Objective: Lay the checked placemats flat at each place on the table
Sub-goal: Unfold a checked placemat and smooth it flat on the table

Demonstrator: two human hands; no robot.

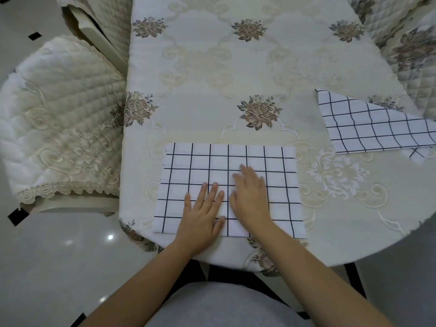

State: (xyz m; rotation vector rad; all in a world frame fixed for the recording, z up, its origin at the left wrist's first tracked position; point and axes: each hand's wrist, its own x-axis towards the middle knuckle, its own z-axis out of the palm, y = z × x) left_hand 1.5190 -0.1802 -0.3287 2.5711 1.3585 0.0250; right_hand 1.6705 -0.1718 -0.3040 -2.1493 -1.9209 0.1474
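A white placemat point(193, 166) with a dark checked grid lies flat near the front edge of the table point(212, 90), which is covered by a cream floral cloth. My left hand point(203, 213) presses flat on the mat's lower middle, fingers straight. My right hand point(251, 197) lies flat beside it, a little farther up the mat and slightly blurred. A second checked placemat point(368, 128) lies at the right edge of the table, turned at an angle, with a corner running out of view.
A chair point(61, 119) with a quilted cream cover stands at the table's left. Another quilted chair cover point(405, 50) shows at the top right. A glossy tiled floor point(59, 256) lies below left. My grey-clothed lap point(224, 305) is at the bottom.
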